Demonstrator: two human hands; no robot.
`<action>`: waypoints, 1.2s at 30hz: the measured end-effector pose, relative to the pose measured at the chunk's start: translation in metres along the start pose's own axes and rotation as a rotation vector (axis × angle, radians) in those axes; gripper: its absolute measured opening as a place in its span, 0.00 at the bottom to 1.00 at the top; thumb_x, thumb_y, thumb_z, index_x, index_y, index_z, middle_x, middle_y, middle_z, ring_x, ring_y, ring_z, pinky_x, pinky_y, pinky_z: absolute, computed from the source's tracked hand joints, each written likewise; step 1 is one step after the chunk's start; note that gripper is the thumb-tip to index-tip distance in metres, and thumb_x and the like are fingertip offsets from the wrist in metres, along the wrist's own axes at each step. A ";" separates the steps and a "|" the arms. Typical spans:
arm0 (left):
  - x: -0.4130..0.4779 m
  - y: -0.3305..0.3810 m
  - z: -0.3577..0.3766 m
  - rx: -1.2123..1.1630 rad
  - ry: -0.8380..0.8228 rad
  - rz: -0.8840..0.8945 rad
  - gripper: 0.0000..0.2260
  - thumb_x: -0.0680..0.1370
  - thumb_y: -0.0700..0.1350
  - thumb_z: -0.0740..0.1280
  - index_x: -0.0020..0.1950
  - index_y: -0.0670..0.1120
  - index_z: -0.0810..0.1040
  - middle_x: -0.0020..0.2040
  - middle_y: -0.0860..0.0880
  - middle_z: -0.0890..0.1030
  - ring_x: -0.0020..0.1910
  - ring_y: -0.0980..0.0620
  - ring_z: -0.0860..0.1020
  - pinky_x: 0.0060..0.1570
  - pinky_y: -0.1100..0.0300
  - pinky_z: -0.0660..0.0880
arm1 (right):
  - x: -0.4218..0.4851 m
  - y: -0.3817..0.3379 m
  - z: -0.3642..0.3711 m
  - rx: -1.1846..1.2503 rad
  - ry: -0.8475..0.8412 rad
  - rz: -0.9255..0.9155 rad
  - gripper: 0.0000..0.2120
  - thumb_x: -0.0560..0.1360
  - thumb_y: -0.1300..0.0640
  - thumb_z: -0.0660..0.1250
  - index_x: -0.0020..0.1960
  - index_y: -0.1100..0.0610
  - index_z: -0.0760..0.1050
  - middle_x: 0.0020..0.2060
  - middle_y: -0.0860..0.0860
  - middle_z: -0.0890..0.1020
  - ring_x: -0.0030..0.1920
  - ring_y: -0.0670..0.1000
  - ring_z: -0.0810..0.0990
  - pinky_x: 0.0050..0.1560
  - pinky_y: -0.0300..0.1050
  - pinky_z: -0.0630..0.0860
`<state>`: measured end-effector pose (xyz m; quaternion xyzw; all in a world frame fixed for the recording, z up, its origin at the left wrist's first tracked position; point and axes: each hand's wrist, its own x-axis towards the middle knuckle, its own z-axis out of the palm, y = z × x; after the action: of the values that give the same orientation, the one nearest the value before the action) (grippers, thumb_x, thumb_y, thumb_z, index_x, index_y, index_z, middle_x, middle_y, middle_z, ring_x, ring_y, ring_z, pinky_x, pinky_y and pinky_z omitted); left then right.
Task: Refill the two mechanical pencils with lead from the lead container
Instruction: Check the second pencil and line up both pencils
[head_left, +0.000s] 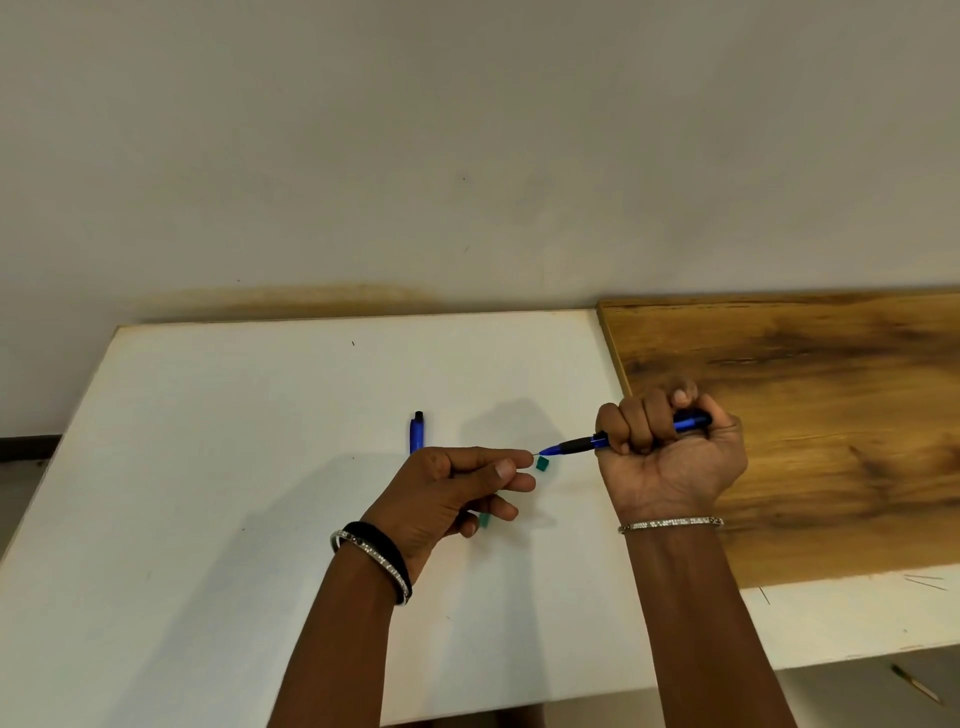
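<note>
My right hand (670, 457) is closed in a fist around a blue mechanical pencil (582, 445), its black grip and tip pointing left, my thumb over its rear end. My left hand (457, 483) pinches a thin lead at the pencil's tip with thumb and forefinger. A second blue pencil (417, 430) lies on the white table (208, 467) behind my left hand, partly hidden by it. A small green piece (543, 463) lies under the pencil tip. Another green piece (484, 519), perhaps the lead container, shows below my left fingers, mostly hidden.
A brown wooden board (805, 415) lies on the right part of the table, under my right hand. A few thin loose leads (924, 581) lie at the right near the board's front edge. A plain wall stands behind the table.
</note>
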<state>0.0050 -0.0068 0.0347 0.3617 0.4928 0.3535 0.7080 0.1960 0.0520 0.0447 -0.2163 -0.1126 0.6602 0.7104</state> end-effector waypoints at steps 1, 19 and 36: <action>0.000 0.000 0.000 0.001 0.000 -0.001 0.10 0.75 0.50 0.69 0.54 0.52 0.84 0.50 0.48 0.86 0.37 0.57 0.82 0.28 0.69 0.69 | 0.000 0.000 0.000 -0.001 0.000 -0.003 0.08 0.68 0.52 0.55 0.32 0.55 0.65 0.22 0.47 0.54 0.21 0.47 0.50 0.25 0.36 0.54; 0.001 0.000 0.000 0.007 0.021 0.002 0.10 0.75 0.50 0.69 0.54 0.52 0.84 0.50 0.48 0.86 0.37 0.57 0.82 0.28 0.69 0.69 | 0.000 -0.001 -0.002 0.015 -0.023 -0.009 0.15 0.75 0.49 0.49 0.34 0.56 0.64 0.22 0.48 0.54 0.21 0.47 0.51 0.24 0.37 0.55; 0.006 -0.007 -0.022 0.073 0.904 0.141 0.04 0.75 0.47 0.69 0.46 0.50 0.84 0.33 0.50 0.83 0.28 0.54 0.76 0.32 0.60 0.72 | 0.006 0.027 0.005 -0.317 0.151 0.226 0.16 0.78 0.69 0.61 0.65 0.64 0.69 0.55 0.62 0.82 0.52 0.58 0.85 0.55 0.50 0.81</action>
<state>-0.0136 -0.0020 0.0205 0.2284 0.7388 0.5054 0.3829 0.1701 0.0599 0.0361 -0.3855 -0.1366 0.6917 0.5952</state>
